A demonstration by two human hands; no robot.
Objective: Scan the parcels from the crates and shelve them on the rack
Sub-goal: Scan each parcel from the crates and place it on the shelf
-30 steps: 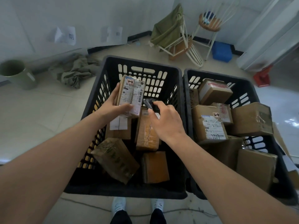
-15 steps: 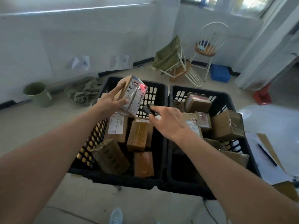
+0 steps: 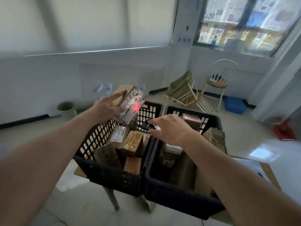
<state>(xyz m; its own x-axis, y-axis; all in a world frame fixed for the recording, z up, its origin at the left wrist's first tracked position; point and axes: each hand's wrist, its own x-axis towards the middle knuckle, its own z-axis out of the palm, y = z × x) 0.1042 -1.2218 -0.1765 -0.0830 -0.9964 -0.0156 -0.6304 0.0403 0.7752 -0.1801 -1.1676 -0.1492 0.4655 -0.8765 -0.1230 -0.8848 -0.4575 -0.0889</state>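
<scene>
A: Parcel [image 3: 130, 101], held up in the left hand [image 3: 107, 106] above the left crate [image 3: 114, 175]; fingers spread along its top and side, thumb under. Counts as grasping.

B: Right hand [image 3: 169, 129]?

A: Curled round a small black scanner [image 3: 147, 126], aimed at the parcel. Red dot sits on the label [image 3: 134, 103].

B: Step?

A: Scanning, my read. To do it well: keep the label face square to the scanner, hold steady, run the beam across the barcode rather than the tape glare. Grip looks loose, so I'd firm it up before the move to the rack.

B: Rack?

A: Not in view.

B: Readable text?

A: Label print is too blurred. A handwritten mark near the label's top, can't read it. A wall sign [image 3: 184, 40] reads roughly 异常件. Right crate [image 3: 184, 198] and the left one both hold more parcels, labels illegible.
</scene>
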